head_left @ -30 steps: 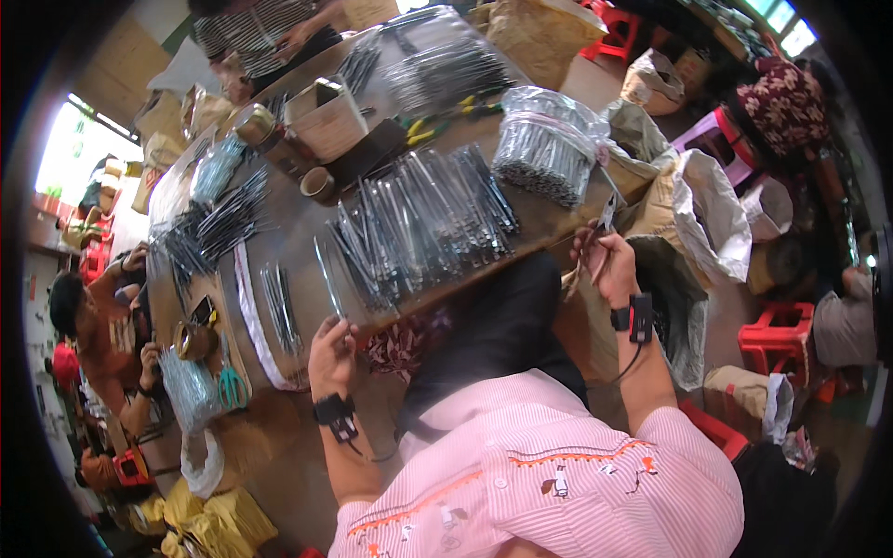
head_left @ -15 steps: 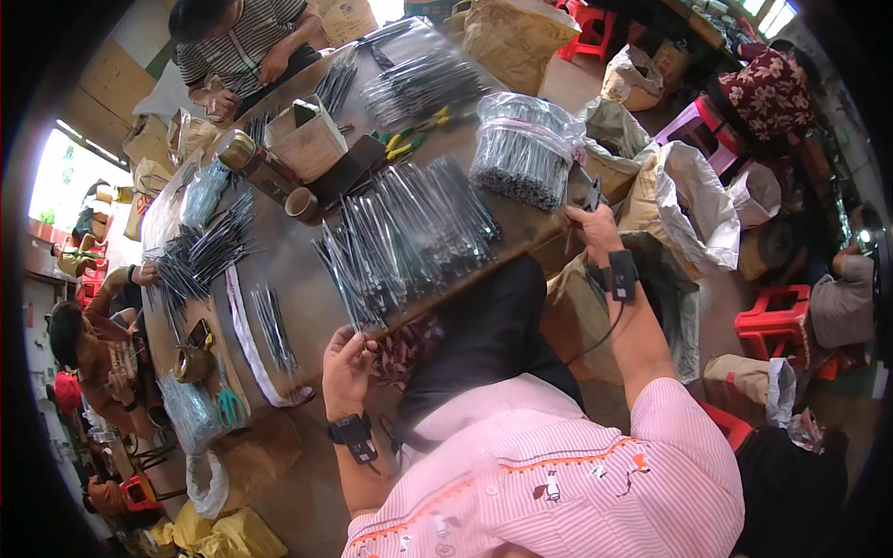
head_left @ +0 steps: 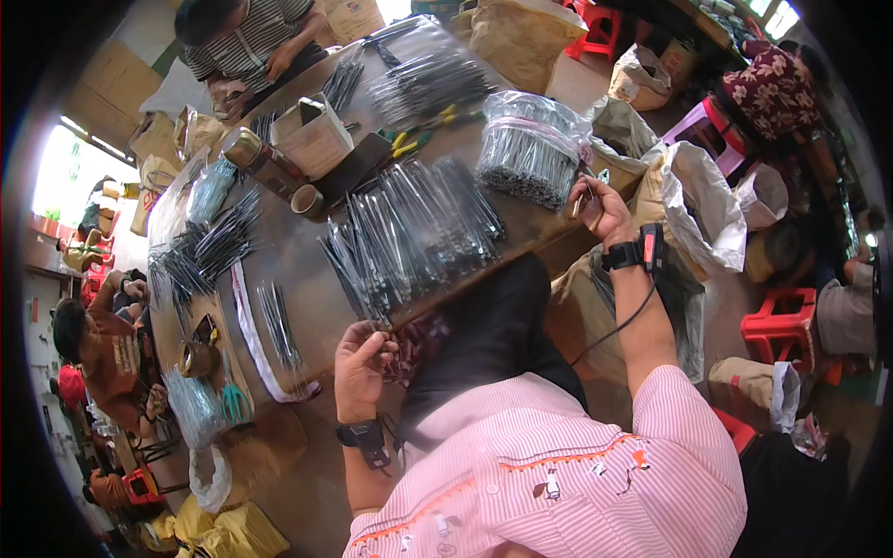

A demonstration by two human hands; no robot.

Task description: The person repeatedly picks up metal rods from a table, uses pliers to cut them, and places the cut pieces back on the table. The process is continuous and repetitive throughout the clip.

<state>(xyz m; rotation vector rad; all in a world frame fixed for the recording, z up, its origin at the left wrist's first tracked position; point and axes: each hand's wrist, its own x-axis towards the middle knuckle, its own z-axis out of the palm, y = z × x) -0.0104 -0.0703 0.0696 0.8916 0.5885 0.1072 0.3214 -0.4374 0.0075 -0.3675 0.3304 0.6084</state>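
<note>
Long thin shiny strips [head_left: 414, 237], dark and silvery, lie side by side in a wide row along the table's near edge. At the row's near left end is my left hand [head_left: 361, 365], its thumb and forefinger pinched together; what lies between them is too small to make out. My right hand [head_left: 606, 216] is raised by the table's right corner, fingers closed around a small dark metal tool [head_left: 584, 193] whose kind is unclear. Next to it stands a thick round bundle of similar strips [head_left: 527, 163], wrapped in clear plastic with a pink band.
Behind the row are a cardboard box [head_left: 314, 144], a flask [head_left: 249, 152], a tape roll [head_left: 308, 201] and yellow-handled pliers [head_left: 406, 146]. Teal scissors [head_left: 234, 398] lie at left. Open sacks [head_left: 699, 209] crowd the right side. Other people sit around the table.
My right hand has turned at the wrist, palm more upward, with the metal tool now mostly covered by the fingers. The left hand stays at the strips' near end. The whole view has shifted slightly.
</note>
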